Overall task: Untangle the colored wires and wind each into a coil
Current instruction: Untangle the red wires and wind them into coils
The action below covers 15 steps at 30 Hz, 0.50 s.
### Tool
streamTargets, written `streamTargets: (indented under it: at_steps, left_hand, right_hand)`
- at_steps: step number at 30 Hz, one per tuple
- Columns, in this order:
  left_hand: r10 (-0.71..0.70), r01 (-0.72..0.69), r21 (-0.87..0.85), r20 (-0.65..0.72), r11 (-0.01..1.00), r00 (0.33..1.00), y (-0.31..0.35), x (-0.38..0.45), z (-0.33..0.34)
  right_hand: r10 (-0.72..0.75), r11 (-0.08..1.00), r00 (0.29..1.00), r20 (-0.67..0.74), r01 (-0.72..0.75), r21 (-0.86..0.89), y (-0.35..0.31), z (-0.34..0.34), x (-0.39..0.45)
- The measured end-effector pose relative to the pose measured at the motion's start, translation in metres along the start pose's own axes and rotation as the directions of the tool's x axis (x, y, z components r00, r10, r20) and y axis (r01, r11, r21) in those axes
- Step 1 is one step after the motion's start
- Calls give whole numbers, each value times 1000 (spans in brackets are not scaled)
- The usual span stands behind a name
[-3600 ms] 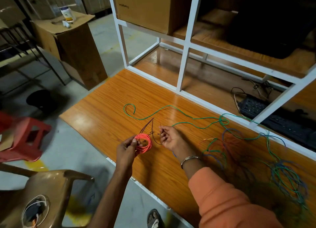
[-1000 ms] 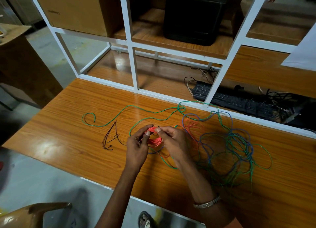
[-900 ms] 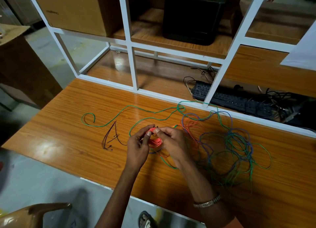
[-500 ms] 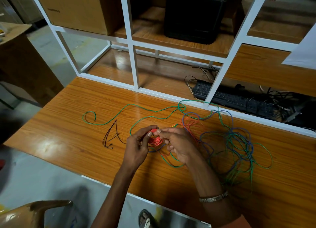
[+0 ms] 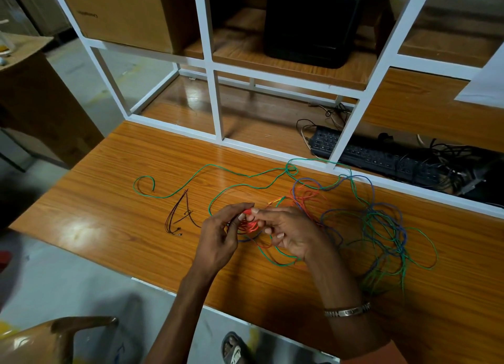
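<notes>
now both hands are close together over the table [image 5: 114,227], and they have stayed that way for the last second. a few seconds back the right hand [image 5: 289,234] was off to the side by the thin dark wires [image 5: 178,215]; it has since come over to the red coil [image 5: 248,223]. the left hand [image 5: 218,238] pinches the coil with curled fingers, and the right hand's fingertips pinch it from the other side. so the red wire looks nearly all wound up (only a few loose red loops [image 5: 308,197] lie just past the right fingers).

the green wire [image 5: 245,174] and blue wire [image 5: 381,222] lie tangled further right of the fingers, not coiled yet.

most of the coil hides behind the fingers, so i cannot tell where its loose end is. the tangle is dim, and i cannot tell which wire crosses over which.
</notes>
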<state>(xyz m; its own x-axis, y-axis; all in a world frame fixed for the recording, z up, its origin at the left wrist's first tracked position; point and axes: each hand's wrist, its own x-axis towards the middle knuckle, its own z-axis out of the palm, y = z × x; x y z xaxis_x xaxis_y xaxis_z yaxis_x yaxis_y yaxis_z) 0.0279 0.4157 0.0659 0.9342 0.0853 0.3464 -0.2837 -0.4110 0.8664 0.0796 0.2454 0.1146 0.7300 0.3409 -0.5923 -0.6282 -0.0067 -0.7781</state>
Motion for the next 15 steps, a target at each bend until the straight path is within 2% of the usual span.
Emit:
streamTargets:
  at_steps: [3,9,15]
  left_hand:
    - [-111,105,-133,-43,986,993,-1,-2,2]
    - [-203,180,-275,-55,944,978,2,2,1]
    - [-201,179,-269,-55,946,978,2,5,2]
  right_hand:
    - [-9,1000,997,-74,9,-6,1,4,-1]
    - [-159,987,959,-233,163,-3,2,12,0]
    - [-258,965,948,-187,243,-98,3,15,0]
